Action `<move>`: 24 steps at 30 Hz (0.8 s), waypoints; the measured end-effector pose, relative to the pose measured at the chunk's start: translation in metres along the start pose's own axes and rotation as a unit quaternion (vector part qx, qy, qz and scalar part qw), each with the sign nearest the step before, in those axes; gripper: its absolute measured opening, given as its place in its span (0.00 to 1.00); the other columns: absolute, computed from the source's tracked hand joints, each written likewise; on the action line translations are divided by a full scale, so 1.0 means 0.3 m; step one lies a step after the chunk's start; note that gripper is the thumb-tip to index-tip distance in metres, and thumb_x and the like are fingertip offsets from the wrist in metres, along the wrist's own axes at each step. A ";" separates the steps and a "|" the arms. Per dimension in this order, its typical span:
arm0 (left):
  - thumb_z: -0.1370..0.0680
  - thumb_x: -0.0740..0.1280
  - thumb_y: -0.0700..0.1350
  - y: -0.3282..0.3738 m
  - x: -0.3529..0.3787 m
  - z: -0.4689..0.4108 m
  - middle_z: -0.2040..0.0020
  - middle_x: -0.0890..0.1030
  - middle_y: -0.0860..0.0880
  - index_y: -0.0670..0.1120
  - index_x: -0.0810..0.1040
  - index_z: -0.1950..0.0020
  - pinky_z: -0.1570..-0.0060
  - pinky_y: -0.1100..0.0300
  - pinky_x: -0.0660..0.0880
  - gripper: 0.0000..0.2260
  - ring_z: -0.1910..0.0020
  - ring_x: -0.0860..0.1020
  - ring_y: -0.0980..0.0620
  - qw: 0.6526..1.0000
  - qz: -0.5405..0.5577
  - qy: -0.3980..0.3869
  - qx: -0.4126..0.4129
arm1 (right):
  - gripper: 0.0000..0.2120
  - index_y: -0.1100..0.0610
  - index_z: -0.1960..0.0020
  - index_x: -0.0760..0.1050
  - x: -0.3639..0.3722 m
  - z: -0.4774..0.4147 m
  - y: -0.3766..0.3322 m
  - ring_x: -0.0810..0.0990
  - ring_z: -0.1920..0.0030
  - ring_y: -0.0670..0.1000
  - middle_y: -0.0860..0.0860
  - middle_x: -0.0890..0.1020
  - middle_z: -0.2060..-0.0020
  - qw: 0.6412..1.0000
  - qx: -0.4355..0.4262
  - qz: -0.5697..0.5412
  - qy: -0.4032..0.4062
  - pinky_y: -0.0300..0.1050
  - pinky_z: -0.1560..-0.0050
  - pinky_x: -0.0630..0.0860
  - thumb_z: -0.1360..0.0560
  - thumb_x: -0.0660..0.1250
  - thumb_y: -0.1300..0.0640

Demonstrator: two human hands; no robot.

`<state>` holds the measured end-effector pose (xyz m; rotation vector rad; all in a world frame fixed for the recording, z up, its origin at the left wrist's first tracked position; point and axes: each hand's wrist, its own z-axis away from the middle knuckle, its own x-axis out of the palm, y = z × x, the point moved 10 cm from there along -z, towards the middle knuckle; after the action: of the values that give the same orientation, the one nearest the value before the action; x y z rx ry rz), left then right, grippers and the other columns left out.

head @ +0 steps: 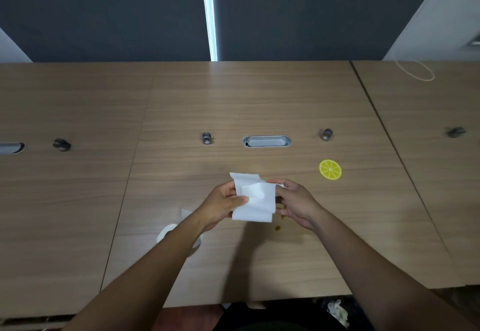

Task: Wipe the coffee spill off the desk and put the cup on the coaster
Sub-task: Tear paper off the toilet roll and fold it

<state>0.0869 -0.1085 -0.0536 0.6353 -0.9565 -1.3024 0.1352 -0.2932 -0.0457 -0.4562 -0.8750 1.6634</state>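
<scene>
Status: wipe not started, cup not placed.

Both hands are up over the table (259, 102), working a white tissue (255, 201). Left hand (223, 204) is clamped on its left edge, thumb over the top. Right hand (294, 202) pinches the right edge with the fingertips. The sheet looks partly folded, so my read is that it's being folded or opened out ahead of the wipe.

Spill: brown coffee drops (278, 227) sit on the table just below and right of the tissue, under the right hand. At least two spots show, and there may be more hidden behind the tissue and hand. The tissue is held off the surface, not touching the drops.

Coaster: the yellow lemon-slice coaster (330, 169) is to the right, beyond the right hand, with nothing on it.

Cup: a white round thing (166, 232) near the left forearm is mostly hidden by the arm. Could be the cup, or a tissue roll, since a white flap sticks up beside it. Can't tell. No other cup is in view.

Left to do:
- press tissue onto the drops and wipe, and check for spots now hidden
- find the cup and set it on the coaster
</scene>
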 end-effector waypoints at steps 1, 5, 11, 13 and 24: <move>0.18 0.73 0.34 -0.005 -0.019 -0.008 0.34 0.88 0.41 0.50 0.84 0.30 0.44 0.46 0.85 0.18 0.41 0.88 0.44 1.000 0.014 0.021 0.002 | 0.13 0.54 0.35 0.82 0.011 0.009 0.003 0.88 0.49 0.53 0.57 0.88 0.40 1.000 0.008 -0.009 -0.020 0.49 0.52 0.84 0.18 0.69 0.56; 0.19 0.72 0.31 -0.005 -0.061 -0.032 0.37 0.89 0.43 0.44 0.86 0.35 0.45 0.47 0.85 0.15 0.35 0.86 0.36 0.996 0.052 0.075 0.017 | 0.19 0.49 0.29 0.78 0.072 0.069 0.017 0.85 0.35 0.57 0.55 0.86 0.34 0.991 0.041 -0.018 -0.126 0.58 0.32 0.81 0.16 0.67 0.43; 0.18 0.69 0.31 0.041 -0.030 -0.026 0.34 0.87 0.37 0.35 0.85 0.34 0.42 0.51 0.85 0.13 0.36 0.86 0.40 0.998 0.044 0.024 0.047 | 0.21 0.52 0.29 0.79 0.078 0.069 0.033 0.85 0.39 0.57 0.58 0.86 0.41 0.988 -0.003 -0.017 -0.156 0.59 0.30 0.80 0.20 0.73 0.65; 0.19 0.64 0.32 0.059 -0.008 -0.014 0.32 0.86 0.38 0.34 0.87 0.37 0.34 0.47 0.82 0.15 0.32 0.84 0.39 0.998 0.052 -0.017 0.042 | 0.15 0.60 0.33 0.81 0.057 0.046 0.030 0.86 0.39 0.59 0.63 0.83 0.34 0.991 -0.018 -0.024 -0.132 0.57 0.32 0.81 0.19 0.70 0.68; 0.18 0.75 0.39 0.019 -0.024 -0.023 0.32 0.85 0.37 0.42 0.86 0.31 0.46 0.56 0.85 0.15 0.43 0.86 0.47 0.998 0.062 0.004 0.006 | 0.14 0.64 0.39 0.85 0.008 0.026 0.034 0.85 0.35 0.59 0.59 0.84 0.34 0.994 -0.005 -0.053 -0.097 0.57 0.30 0.80 0.19 0.67 0.60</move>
<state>0.0958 -0.1011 -0.0540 0.5803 -0.9825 -1.1856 0.1224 -0.2942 -0.0478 -0.2525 -1.0334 1.6249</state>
